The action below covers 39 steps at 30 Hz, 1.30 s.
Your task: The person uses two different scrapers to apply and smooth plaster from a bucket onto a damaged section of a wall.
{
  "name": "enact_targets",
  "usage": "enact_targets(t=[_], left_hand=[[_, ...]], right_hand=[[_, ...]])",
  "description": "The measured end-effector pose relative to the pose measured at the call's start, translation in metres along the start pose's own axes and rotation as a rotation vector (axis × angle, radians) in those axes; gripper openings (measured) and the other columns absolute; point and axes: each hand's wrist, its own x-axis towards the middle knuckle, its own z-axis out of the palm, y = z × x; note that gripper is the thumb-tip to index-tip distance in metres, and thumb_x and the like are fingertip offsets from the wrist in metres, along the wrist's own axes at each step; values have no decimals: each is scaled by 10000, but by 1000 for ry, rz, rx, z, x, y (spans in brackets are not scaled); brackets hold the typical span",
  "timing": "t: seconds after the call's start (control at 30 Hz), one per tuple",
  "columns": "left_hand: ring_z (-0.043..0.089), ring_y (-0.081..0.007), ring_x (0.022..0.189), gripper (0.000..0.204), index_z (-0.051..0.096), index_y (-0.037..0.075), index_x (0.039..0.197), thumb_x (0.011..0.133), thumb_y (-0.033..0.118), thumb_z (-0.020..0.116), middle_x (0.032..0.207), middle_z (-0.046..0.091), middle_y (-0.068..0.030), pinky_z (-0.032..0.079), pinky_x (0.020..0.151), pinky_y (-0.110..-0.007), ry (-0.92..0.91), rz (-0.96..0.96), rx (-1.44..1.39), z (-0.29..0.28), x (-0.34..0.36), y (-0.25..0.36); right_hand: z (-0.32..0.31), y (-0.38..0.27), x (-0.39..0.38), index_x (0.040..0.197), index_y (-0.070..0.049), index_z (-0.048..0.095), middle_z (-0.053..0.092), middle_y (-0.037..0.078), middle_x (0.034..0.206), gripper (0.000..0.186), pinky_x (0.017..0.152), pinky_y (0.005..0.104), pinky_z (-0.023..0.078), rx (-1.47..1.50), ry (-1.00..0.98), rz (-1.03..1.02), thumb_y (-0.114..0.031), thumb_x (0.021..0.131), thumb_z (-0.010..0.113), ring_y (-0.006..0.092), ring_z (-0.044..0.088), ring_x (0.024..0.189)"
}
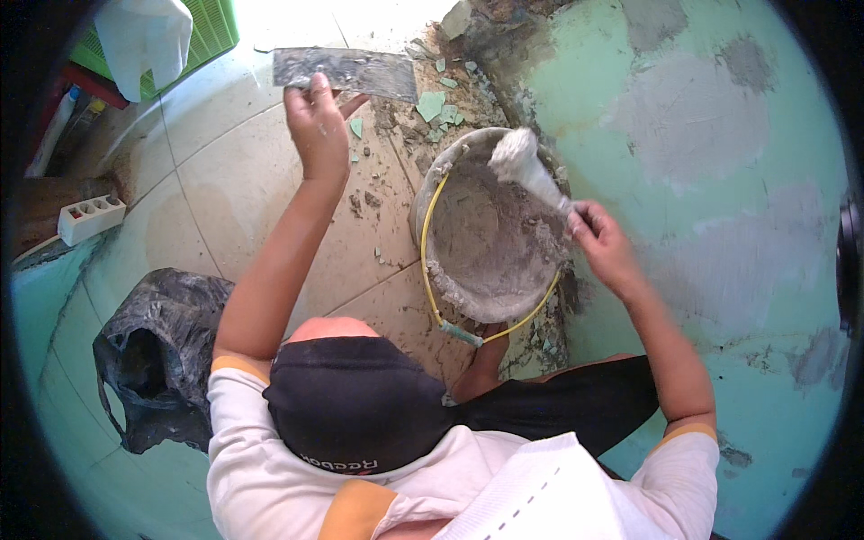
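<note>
My left hand (320,130) grips a rectangular plastering trowel (382,76), a flat grey blade smeared with plaster, above the tiled floor. Its handle is mostly hidden by my fingers. In my right hand (600,241) is a pointed trowel (542,187), fingers closed at its handle end and a lump of wet, pale grey plaster (515,155) on the far end of its blade. It hangs over the right part of a round bucket (490,310), whose inside is coated with grey plaster. The bucket's yellow wire handle (425,238) lies down around the near side.
A green wall (720,297) with grey plaster patches rises close on the right. Broken green chips (430,105) and rubble lie beyond the bucket. At left are a black plastic bag (184,301), a white socket strip (92,219) and a green crate (211,36).
</note>
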Motion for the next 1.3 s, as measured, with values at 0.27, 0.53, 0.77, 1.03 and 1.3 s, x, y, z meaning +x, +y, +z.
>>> enact_targets(t=[0.27,0.53,0.77,1.03,1.3], left_hand=[[683,-258,898,390,404,-142,1301,1052,154,462,1097,543,-191,693,714,-363,-263,-205,322,78,74,-22],[755,-295,842,245,572,-138,1111,1012,73,496,1026,685,-224,667,717,-288,-614,-176,748,126,191,-108],[722,-312,897,321,505,-68,1252,1016,145,464,1063,651,-190,660,694,-441,-472,-386,288,158,197,-112],[736,-308,827,322,630,-74,1131,960,149,472,986,694,-209,641,621,-434,-348,-392,256,174,196,-148],[726,-326,715,358,680,-58,1031,908,242,528,908,708,-221,611,609,-427,-296,-207,667,180,224,-166]], right_hand=[[-31,-22,135,1079,5,638,643,35,892,301,781,309,481,-49,102,-121,-286,1051,566,129,571,815],[-11,-13,270,990,-56,609,595,-6,843,293,730,278,429,-30,35,31,-345,1023,576,116,518,770],[-17,-3,325,907,-71,643,571,-17,769,353,669,280,410,-9,-15,9,-408,997,590,99,489,703],[-29,-36,342,886,-67,703,580,-39,715,436,566,255,387,-228,42,-83,-490,962,634,70,474,626],[-35,-66,347,890,-41,738,612,-1,653,511,470,257,395,-225,8,-73,-536,965,635,85,487,518]])
